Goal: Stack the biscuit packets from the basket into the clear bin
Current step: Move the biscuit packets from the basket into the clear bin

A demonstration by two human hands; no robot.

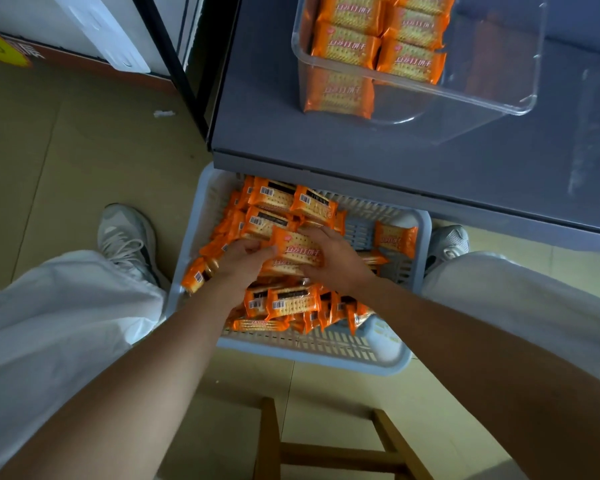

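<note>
A pale slatted basket [326, 351] on the floor between my feet holds several orange biscuit packets. My left hand [239, 263] and my right hand [333, 258] both reach into it and together grip a small stack of biscuit packets [297, 249] from opposite sides, fingers curled round its edges. On the grey table above, the clear bin [492, 84] holds several orange packets [378, 46] stacked in rows along its left side; its right side shows no packets.
The grey table [361, 143] overhangs the basket's far end. My shoes [129, 240] flank the basket on a tiled floor. A wooden stool frame [329, 455] is below me. A dark shelf post [174, 64] stands at the left.
</note>
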